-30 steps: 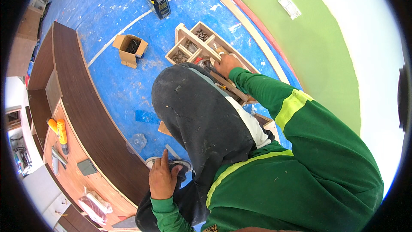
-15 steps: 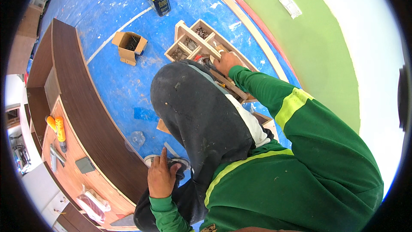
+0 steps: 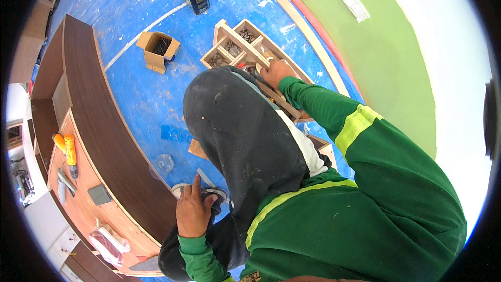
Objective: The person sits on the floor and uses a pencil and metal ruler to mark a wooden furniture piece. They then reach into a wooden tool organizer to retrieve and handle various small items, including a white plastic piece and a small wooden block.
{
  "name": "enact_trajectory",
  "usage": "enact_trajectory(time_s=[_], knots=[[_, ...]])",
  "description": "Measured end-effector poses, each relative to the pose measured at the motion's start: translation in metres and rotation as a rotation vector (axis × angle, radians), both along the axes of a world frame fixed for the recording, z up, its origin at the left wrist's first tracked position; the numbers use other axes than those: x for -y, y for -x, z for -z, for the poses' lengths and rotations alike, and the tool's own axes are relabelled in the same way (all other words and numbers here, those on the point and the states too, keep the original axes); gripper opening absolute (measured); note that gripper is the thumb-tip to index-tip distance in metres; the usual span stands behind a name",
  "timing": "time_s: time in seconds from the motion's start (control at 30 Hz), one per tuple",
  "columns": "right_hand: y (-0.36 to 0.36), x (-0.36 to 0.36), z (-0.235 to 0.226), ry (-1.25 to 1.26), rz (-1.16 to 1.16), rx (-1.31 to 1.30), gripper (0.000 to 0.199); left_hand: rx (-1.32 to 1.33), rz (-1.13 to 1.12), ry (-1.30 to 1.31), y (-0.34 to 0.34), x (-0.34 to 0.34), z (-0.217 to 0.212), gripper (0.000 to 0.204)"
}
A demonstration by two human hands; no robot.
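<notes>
My right hand (image 3: 276,74) reaches into an open wooden toolbox (image 3: 210,55) on the floor. Its fingers are curled over the light wooden handle bar (image 3: 241,42) that runs across the box; the fingertips are partly hidden. Nails or screws (image 3: 246,35) lie in the small compartments, and a wooden piece (image 3: 282,102) sticks out beside my wrist. My left hand (image 3: 193,213) is raised over the lower middle, index finger stretched out and thumb apart, holding nothing. My bent leg in dark trousers (image 3: 240,125) hides part of the toolbox.
On the blue floor stand a small cardboard box (image 3: 155,62) of dark fasteners and a square can (image 3: 199,1). A dark brown cabinet (image 3: 107,104) lies at the left, bearing a yellow drill (image 3: 70,151) and a phone-like slab (image 3: 99,195). Along the green wall lies a wooden strip (image 3: 308,36).
The view has shifted slightly, so floor objects sit a little higher. My left hand has moved slightly to the left. My right hand stays at the toolbox.
</notes>
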State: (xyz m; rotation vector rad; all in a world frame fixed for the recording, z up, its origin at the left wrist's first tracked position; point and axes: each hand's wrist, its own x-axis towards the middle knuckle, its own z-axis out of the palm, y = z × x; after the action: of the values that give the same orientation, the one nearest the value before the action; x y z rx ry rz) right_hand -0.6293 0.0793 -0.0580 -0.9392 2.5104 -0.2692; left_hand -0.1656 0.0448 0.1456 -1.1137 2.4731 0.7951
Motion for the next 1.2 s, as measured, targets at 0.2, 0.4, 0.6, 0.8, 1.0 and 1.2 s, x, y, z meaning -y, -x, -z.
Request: enact_trajectory(time_s=[0.2,0.4,0.6,0.8,1.0,1.2], knots=[[-0.0014,0.0028,-0.0048,-0.013,0.0,0.013,0.053,-0.025,0.013,0.039,-0.0043,-0.0026,0.0048,0.074],[-0.0015,0.0022,-0.006,-0.032,0.011,0.012,0.054,-0.011,0.004,0.026,-0.0021,-0.0032,0.0014,0.074],[0.0001,0.0024,-0.0038,-0.029,-0.004,0.01,0.054,-0.007,0.005,0.026,-0.001,-0.0037,-0.0004,0.074],[-0.0011,0.0018,-0.0033,-0.028,0.001,-0.01,0.054,-0.01,0.007,0.031,-0.0005,-0.0036,-0.0007,0.074],[-0.0005,0.0021,-0.0031,-0.016,0.024,0.025,0.057,-0.001,0.004,0.028,-0.0003,-0.0037,0.0002,0.075],[0.0012,0.0027,-0.0012,-0.038,0.008,0.027,0.057,-0.008,-0.005,0.018,-0.0003,-0.0035,0.0017,0.075]])
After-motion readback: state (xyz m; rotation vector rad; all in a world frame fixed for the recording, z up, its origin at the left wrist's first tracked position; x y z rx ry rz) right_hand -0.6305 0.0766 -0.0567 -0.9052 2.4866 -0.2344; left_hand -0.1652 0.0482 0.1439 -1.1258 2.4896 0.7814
